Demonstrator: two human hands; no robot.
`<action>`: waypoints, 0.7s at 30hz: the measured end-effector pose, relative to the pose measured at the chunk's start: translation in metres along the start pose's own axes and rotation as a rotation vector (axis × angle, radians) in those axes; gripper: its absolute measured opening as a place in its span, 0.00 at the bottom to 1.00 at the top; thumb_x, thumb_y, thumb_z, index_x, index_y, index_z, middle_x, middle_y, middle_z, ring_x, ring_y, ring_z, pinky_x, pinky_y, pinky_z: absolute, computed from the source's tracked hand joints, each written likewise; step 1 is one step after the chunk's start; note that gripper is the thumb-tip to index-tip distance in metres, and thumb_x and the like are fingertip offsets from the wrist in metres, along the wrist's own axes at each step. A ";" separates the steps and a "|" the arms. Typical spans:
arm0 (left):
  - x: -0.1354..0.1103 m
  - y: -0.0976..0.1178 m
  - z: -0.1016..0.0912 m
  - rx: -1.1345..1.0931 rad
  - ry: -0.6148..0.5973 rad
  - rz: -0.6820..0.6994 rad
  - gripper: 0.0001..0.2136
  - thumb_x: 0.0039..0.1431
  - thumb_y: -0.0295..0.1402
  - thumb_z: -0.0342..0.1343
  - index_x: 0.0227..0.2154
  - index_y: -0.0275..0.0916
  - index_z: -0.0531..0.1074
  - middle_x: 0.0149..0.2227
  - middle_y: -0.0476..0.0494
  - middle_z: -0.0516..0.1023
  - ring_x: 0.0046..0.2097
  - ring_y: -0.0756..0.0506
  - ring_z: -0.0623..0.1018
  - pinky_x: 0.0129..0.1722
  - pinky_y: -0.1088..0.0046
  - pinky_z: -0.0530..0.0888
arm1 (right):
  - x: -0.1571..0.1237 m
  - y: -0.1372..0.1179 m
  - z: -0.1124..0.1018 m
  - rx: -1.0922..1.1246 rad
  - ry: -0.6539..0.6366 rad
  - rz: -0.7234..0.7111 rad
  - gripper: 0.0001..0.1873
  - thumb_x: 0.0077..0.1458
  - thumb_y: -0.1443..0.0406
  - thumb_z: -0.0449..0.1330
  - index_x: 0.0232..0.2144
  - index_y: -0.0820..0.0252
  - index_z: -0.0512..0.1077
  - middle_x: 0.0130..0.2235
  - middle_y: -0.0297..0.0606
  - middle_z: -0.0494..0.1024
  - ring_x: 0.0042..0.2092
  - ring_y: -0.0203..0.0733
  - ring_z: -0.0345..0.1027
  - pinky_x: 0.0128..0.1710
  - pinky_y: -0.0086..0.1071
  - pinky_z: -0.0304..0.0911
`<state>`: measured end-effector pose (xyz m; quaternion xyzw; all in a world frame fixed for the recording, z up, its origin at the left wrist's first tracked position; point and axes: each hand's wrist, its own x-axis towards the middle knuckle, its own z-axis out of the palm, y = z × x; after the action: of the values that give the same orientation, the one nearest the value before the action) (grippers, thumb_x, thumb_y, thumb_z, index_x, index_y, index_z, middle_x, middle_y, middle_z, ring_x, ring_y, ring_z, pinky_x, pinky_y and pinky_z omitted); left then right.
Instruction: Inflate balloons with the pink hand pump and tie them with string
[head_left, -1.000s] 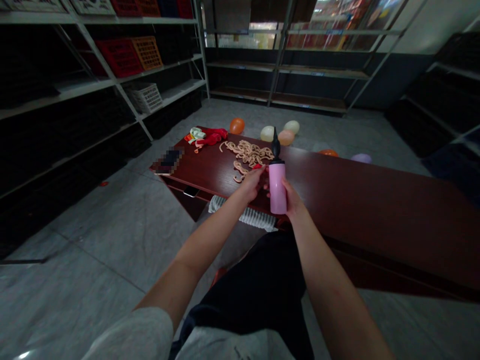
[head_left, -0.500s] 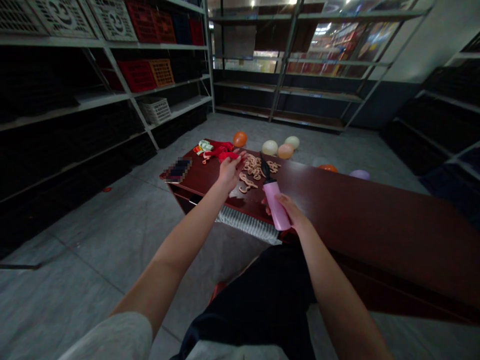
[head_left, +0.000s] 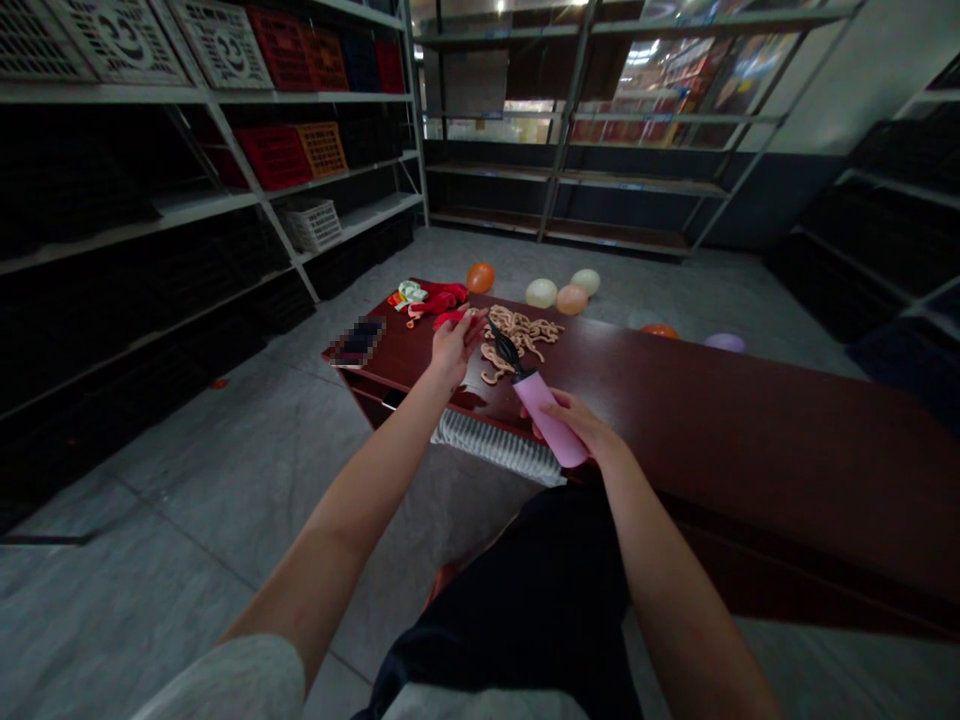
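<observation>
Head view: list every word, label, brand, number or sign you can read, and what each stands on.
No text can be read.
Small labels on the back rack: too small to read.
White crates: a smiling-face pattern, no legible letters.
Pink pump: no lettering visible.

Dim overall | glare beyond rear shelving point(head_left: 641, 186) | tabletop point(head_left: 705, 410) sheen | edges stretched

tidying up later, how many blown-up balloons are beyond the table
6 visible: an orange balloon at left; pale yellow balloon, peach balloon and pale green balloon grouped centrally; second orange balloon and purple balloon farther right. The table may hide more.
</observation>
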<state>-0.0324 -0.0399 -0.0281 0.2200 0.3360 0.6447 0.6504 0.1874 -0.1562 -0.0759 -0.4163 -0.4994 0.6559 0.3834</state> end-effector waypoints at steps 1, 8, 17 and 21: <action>0.000 0.001 0.001 0.006 -0.004 0.003 0.10 0.70 0.25 0.56 0.50 0.39 0.75 0.45 0.42 0.85 0.46 0.50 0.85 0.51 0.73 0.78 | 0.000 -0.001 0.000 -0.004 -0.003 0.003 0.21 0.50 0.51 0.72 0.42 0.56 0.77 0.37 0.37 0.83 0.29 0.36 0.74 0.26 0.29 0.68; 0.000 -0.001 0.012 0.037 -0.089 0.012 0.15 0.67 0.27 0.61 0.55 0.38 0.75 0.42 0.40 0.85 0.43 0.49 0.85 0.51 0.71 0.78 | 0.001 -0.006 0.004 -0.058 -0.008 0.040 0.23 0.50 0.50 0.71 0.44 0.56 0.76 0.32 0.35 0.82 0.27 0.36 0.73 0.25 0.29 0.67; -0.020 -0.010 0.020 0.137 -0.129 0.001 0.15 0.63 0.25 0.64 0.52 0.35 0.78 0.39 0.41 0.85 0.42 0.47 0.85 0.52 0.69 0.79 | 0.001 -0.002 0.000 -0.014 0.019 0.002 0.19 0.51 0.52 0.71 0.41 0.55 0.77 0.32 0.34 0.82 0.28 0.36 0.73 0.25 0.28 0.67; -0.021 -0.013 0.019 0.133 -0.131 0.002 0.13 0.62 0.25 0.65 0.50 0.35 0.79 0.40 0.39 0.85 0.44 0.45 0.85 0.53 0.67 0.78 | 0.002 -0.001 -0.001 0.013 0.018 0.010 0.20 0.51 0.52 0.71 0.42 0.54 0.77 0.33 0.34 0.83 0.28 0.36 0.74 0.26 0.29 0.68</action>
<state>-0.0086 -0.0586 -0.0216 0.3050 0.3346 0.6058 0.6543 0.1878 -0.1543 -0.0757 -0.4221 -0.4894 0.6575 0.3872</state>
